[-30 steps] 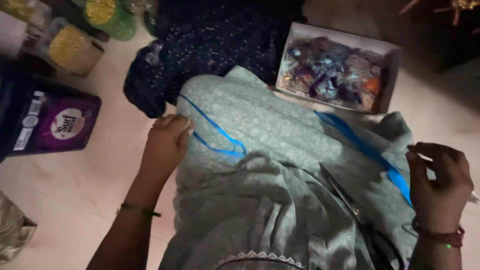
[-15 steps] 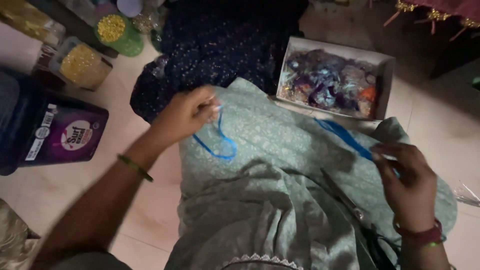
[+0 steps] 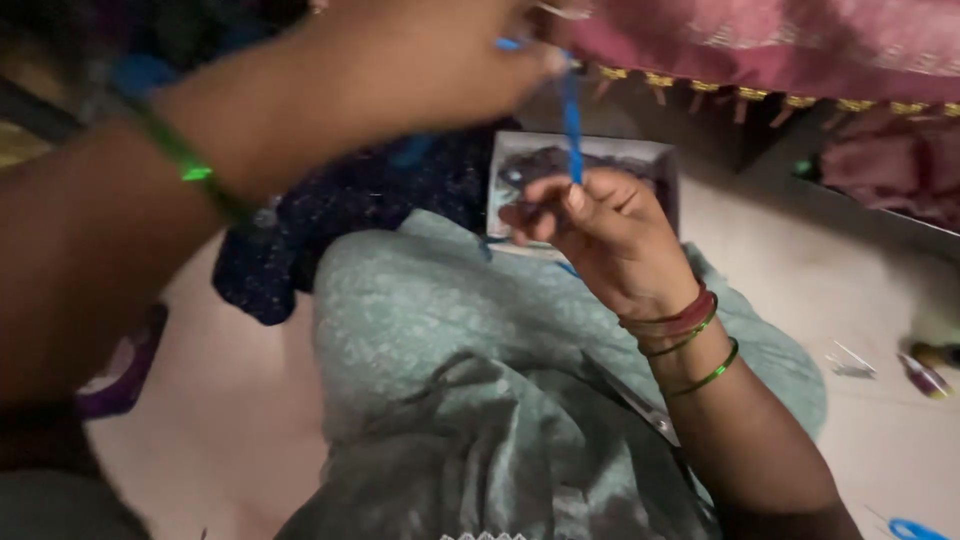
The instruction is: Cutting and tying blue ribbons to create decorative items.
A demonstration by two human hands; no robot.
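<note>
A thin blue ribbon [image 3: 572, 125] runs taut and upright between my two hands. My left hand [image 3: 430, 60] is raised close to the camera, blurred, pinching the ribbon's upper end. My right hand [image 3: 600, 235], with red and green bangles at the wrist, grips its lower end above a pale green patterned cloth [image 3: 450, 350] that lies over my lap. Behind my right hand stands an open box [image 3: 655, 160] of coloured bits, mostly hidden.
A dark blue dotted cloth [image 3: 350, 220] lies beyond the green one. Pink fabric with a gold fringe [image 3: 800, 60] hangs at top right. Small tools [image 3: 925, 375] lie on the floor at right, a purple package [image 3: 120, 375] at left, scissors [image 3: 640, 405] on the green cloth.
Both hands have lifted the blue ribbon off the green cloth. My left hand rose up towards the camera and my right hand moved left to the middle; the view tilted upward.
</note>
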